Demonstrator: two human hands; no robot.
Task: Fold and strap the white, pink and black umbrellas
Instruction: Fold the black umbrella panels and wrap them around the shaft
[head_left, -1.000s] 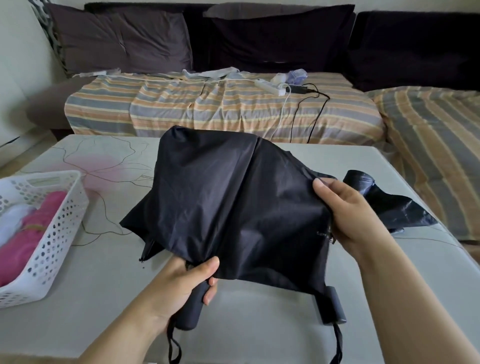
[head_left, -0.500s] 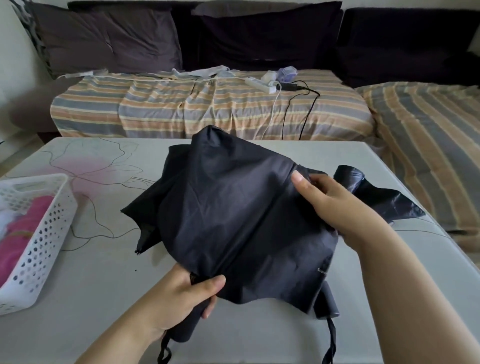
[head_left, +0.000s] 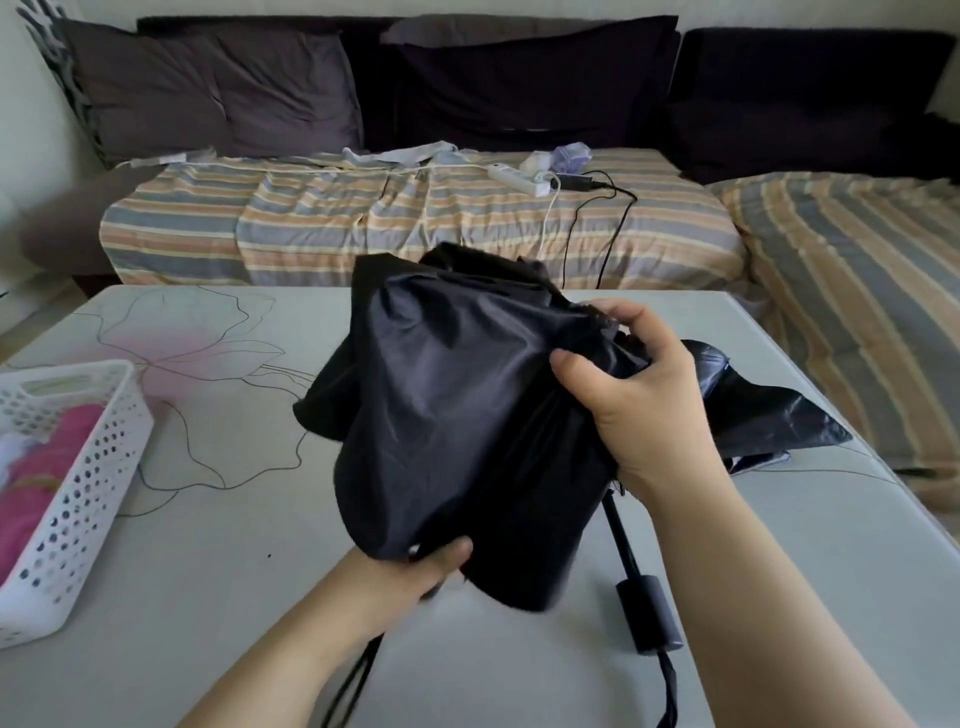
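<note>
Canopy of black fabric umbrella (head_left: 457, 415) now bunched tighter than a moment ago: right hand (head_left: 631, 395) gripping gathered folds, left hand (head_left: 415, 569) clutching bottom end. Strapping probably next.

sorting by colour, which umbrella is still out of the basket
The black umbrella, gripped by both hands over the table; the pink umbrella already lies in the white basket.

No legible text or labels anywhere.

Black umbrella (head_left: 467, 415), white basket (head_left: 78, 499)
</note>
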